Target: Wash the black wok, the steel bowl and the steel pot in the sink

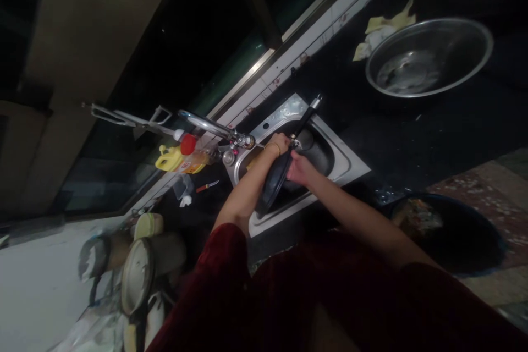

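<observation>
Dim kitchen, steel sink (350,162): frying pan (273,186) edge-on over it, long axis 7-to-1 o'clock, left hand (280,144) fingers closed on its upper rim, right hand (300,169) touching at 3 o'clock, curl unclear.

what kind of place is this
Most likely a home kitchen: a steel sink with a tap, a dark frying pan held over it, and a big steel bowl on the black counter.

Black counter (412,137), steel bowl (429,58)
</observation>
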`<action>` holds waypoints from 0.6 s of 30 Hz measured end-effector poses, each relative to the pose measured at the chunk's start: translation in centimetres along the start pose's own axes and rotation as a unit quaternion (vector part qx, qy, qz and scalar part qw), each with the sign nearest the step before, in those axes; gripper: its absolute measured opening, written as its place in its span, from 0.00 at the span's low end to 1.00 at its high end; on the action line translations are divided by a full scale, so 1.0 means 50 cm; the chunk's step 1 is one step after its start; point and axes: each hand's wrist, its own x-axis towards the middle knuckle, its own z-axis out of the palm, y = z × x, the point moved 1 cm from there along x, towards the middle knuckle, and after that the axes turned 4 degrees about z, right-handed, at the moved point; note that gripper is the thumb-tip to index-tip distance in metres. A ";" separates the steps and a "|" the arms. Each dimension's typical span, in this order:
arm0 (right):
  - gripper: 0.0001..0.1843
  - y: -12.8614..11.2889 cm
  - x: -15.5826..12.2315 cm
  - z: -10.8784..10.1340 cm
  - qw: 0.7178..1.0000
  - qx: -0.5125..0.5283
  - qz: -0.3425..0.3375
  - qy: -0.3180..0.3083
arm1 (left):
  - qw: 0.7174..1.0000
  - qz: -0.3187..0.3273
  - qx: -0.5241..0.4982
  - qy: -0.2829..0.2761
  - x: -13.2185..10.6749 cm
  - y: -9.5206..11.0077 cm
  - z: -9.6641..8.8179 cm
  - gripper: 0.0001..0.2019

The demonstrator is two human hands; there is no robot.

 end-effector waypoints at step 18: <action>0.19 0.075 0.030 0.064 0.982 0.086 -0.126 0.107 | 0.943 -0.083 -0.139 0.292 -0.306 -0.024 0.067 0.15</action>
